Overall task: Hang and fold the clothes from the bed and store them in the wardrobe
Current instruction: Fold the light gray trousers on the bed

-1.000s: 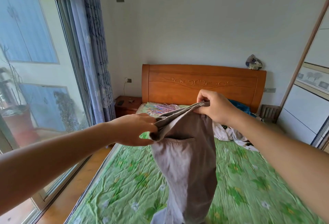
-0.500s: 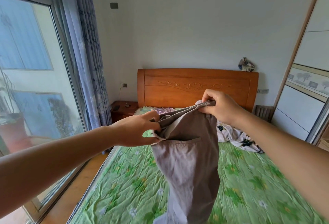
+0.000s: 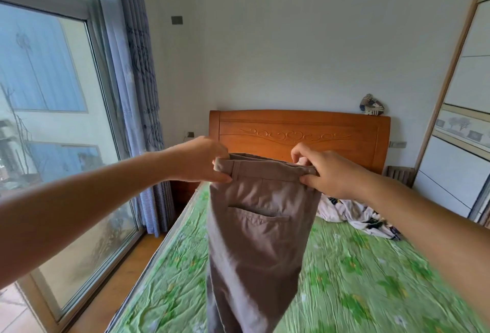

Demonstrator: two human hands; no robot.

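Now our left hand (image 3: 201, 160) and right hand (image 3: 326, 173) pinch opposite waistband ends of soft taupe trousers (image 3: 254, 240), hanging creased between them.

Nothing readable is showing: no text, label, brand or number on the trousers (image 3: 254, 226), the headboard (image 3: 299, 131), the wardrobe (image 3: 461, 81) or the wall plate (image 3: 176, 19). The headboard is bearing only a carved scroll.
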